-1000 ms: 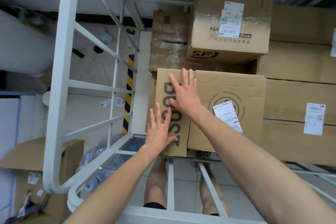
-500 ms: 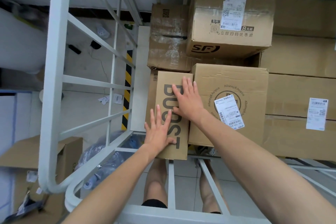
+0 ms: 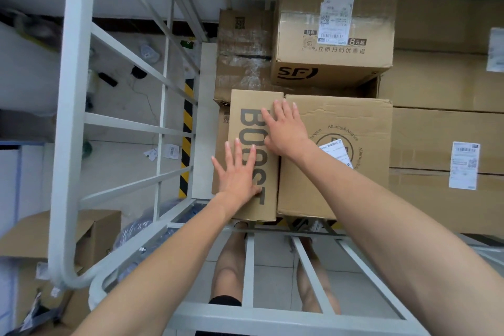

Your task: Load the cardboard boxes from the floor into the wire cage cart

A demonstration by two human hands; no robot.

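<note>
Inside the white wire cage cart (image 3: 71, 106), my left hand (image 3: 237, 172) and right hand (image 3: 286, 128) press flat, fingers straight, on the narrow brown "BOOST" cardboard box (image 3: 246, 128).

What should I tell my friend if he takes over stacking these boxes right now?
Left hand: flat, fingers straight, pressing on the near end of the BOOST box.
Right hand: flat, lying across the seam between that box and the round-logo box beside it.
Both boxes sit inside the cart, in front of the SF box and other stacked boxes.
Done: several boxes loaded, and the BOOST box is snug against its neighbour.
Left: lift the hands off, then probably fetch more from outside the cage, such as the open box at lower left.
</note>
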